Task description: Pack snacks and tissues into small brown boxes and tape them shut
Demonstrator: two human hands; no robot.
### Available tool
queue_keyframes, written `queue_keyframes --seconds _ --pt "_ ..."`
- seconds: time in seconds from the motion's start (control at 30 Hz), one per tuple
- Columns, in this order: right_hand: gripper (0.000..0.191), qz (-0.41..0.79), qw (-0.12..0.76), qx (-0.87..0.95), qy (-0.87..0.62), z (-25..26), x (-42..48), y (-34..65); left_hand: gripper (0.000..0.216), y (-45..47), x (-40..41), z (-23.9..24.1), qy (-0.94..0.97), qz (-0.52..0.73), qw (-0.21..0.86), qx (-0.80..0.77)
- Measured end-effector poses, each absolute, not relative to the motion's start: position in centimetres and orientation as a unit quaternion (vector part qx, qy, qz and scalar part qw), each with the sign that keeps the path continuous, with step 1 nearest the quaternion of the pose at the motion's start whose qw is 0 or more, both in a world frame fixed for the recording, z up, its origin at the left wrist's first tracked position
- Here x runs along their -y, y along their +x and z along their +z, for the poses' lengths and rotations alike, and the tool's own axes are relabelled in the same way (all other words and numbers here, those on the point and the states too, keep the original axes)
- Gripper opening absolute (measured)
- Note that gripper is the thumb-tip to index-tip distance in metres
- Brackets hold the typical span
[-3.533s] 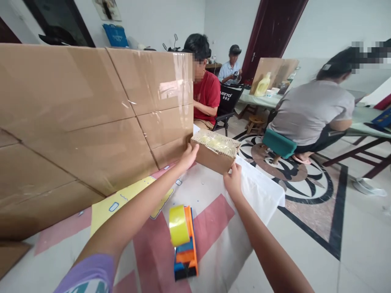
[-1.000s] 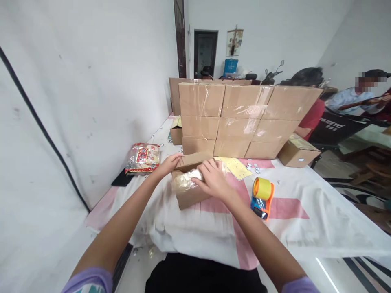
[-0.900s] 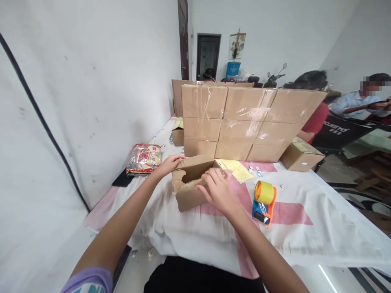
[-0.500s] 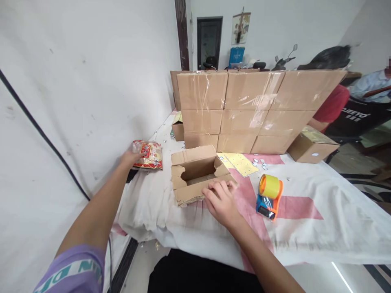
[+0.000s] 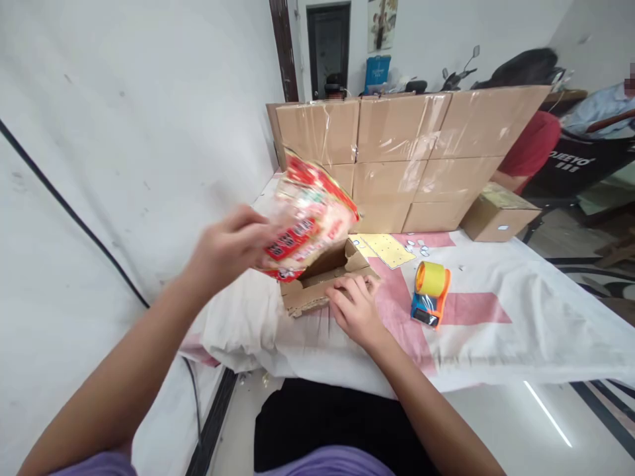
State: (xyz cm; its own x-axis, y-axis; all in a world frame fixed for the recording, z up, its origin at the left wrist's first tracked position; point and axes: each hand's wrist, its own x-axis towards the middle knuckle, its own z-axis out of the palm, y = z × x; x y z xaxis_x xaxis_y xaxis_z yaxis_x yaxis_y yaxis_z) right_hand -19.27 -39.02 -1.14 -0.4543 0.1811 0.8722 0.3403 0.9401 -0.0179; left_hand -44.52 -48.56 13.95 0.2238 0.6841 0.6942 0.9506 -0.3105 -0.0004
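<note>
My left hand [image 5: 225, 248] grips a red-and-clear plastic food packet [image 5: 320, 211] by its near end. The packet is tilted in the air above a small open cardboard box [image 5: 307, 299] and hides part of it; motion blurs its print. On the box's near right edge rests my right hand [image 5: 358, 311], its fingers curled over the rim and holding it. The inside of the box shows only in part. To the right of that hand lies a tape dispenser [image 5: 429, 297] with a yellow roll.
Stacked, taped cartons [image 5: 391, 158] form a wall at the table's back. A closed carton [image 5: 501, 211] sits at the right, beside a person in a red sleeve [image 5: 533, 149]. A yellow sheet [image 5: 389, 249] lies before the stack. White wall [image 5: 124, 165] borders the left.
My left hand has lifted the packet off the table at the left and brought it right, over the box. My right hand stays on the box edge. The view has shifted slightly.
</note>
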Motion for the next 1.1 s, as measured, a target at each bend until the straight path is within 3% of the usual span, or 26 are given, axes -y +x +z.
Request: queue_keyframes --seconds 0.13,0.27,0.37,0.53,0.67,0.77,0.83,0.93,1.1 --pt "0.019 -0.091 0.499 0.851 -0.136 -0.9 39.8 -19.5 0.026 -41.5 42.7 10.3 -0.846 -0.072 0.052 0.525" --pt "0.013 -0.079 0.512 0.834 -0.189 -0.7 39.3 -19.2 0.019 -40.2 38.6 6.2 -0.859 -0.028 -0.037 0.511" --pt "0.018 -0.052 0.525 0.806 -0.269 -0.3 37.8 -18.8 0.027 -40.1 37.7 4.6 -0.848 -0.052 -0.074 0.523" --pt "0.048 0.048 0.463 0.818 -0.338 0.5 34.5 -19.2 0.037 -41.7 38.8 5.7 -0.811 -0.119 -0.148 0.554" --pt "0.076 0.245 0.371 0.799 -0.405 1.0 32.4 -20.8 0.043 -44.5 42.3 5.8 -0.668 -0.351 -0.09 0.65" --pt "0.099 0.301 0.293 0.786 -0.454 1.9 31.4 -21.6 0.077 -45.3 44.5 3.4 -0.5 -0.471 -0.058 0.725" --pt "0.101 0.292 0.256 0.803 -0.452 2.7 31.0 -21.5 0.106 -45.2 44.8 1.7 -0.457 -0.462 -0.129 0.749" --pt "0.092 0.307 0.261 0.81 -0.426 3.1 30.5 -20.4 0.115 -45.0 44.5 0.5 -0.482 -0.468 -0.191 0.716" --pt "0.073 0.387 0.432 0.75 -0.317 0.3 30.3 -18.7 0.119 -45.3 44.6 0.1 -0.547 -0.482 -0.171 0.662"
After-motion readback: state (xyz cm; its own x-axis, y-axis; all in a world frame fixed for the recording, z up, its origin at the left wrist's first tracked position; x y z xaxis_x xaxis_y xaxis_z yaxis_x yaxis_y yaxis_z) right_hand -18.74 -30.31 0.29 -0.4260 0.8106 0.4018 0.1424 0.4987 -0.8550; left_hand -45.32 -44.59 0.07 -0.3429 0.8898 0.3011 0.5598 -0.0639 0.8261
